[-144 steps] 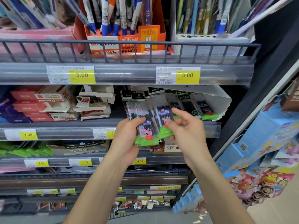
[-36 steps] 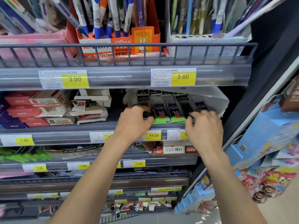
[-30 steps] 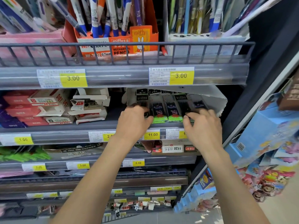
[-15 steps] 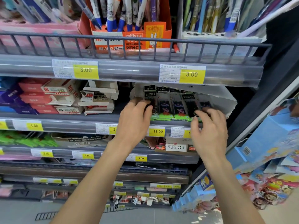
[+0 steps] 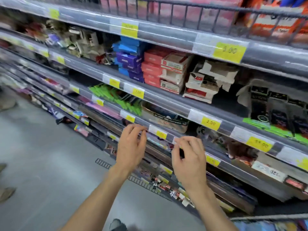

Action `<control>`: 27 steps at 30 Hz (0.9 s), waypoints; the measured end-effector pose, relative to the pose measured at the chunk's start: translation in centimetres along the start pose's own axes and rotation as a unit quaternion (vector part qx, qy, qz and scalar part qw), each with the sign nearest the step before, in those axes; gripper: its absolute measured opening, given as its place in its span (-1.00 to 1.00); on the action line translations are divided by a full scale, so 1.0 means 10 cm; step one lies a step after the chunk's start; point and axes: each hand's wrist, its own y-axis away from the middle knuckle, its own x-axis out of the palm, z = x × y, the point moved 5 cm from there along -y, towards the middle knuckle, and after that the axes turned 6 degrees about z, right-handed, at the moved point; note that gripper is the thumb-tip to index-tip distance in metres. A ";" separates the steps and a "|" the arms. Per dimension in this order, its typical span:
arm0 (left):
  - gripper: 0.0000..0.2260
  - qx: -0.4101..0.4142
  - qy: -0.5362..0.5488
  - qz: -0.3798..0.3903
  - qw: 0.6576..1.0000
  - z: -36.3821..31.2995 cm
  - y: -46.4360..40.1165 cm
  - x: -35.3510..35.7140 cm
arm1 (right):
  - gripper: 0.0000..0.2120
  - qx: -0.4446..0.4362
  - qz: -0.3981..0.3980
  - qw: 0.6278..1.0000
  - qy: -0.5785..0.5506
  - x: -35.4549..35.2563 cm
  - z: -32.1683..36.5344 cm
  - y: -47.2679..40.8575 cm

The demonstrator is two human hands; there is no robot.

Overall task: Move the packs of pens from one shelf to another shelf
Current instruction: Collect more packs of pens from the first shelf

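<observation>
Both hands hang in the air in front of the shelves, holding nothing. The left hand has its fingers loosely curled, tips close together near a price strip, and the right hand just beside it is shaped the same way, its fingers bent and its thumb near them, with no pack between them. Whether either one touches the shelf edge is hard to tell, since the picture is blurred.

The packs of pens stand up and to the right of the right hand, well apart from it, in a torn white carton on the shelf. They are dark with green bottoms, lined up side by side behind a yellow price tag.

Above the right hand, on that same shelf, lie open white and red boxes. Above the left hand sit stacks of red boxes and blue and purple boxes. Just above the left hand, one shelf lower, lie green packs beside a brown cardboard box. Below and to the left of both arms is the grey floor.
</observation>
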 end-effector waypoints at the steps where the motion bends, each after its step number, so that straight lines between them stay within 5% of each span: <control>1: -0.84 -0.010 -0.015 0.006 1.000 0.20 -0.05 -0.09 | -0.84 0.005 0.031 1.000 0.002 0.23 0.09 -0.06; 7: -0.69 -0.052 -0.080 0.087 0.992 1.34 -0.54 -0.57 | -0.69 0.048 0.174 0.982 0.056 1.54 0.61 -0.52; 16: -0.49 -0.076 -0.112 0.181 0.974 2.44 -1.53 -1.05 | -0.57 0.103 0.194 0.973 0.074 2.57 1.08 -1.29; 22: -0.38 0.000 -0.234 0.213 0.949 2.90 -1.96 -0.93 | -0.47 0.105 0.216 0.959 0.150 3.25 1.12 -1.89; 27: -0.34 0.037 -0.224 0.224 0.948 3.04 -2.18 -0.86 | -0.39 0.154 0.306 0.920 0.188 3.75 1.01 -2.21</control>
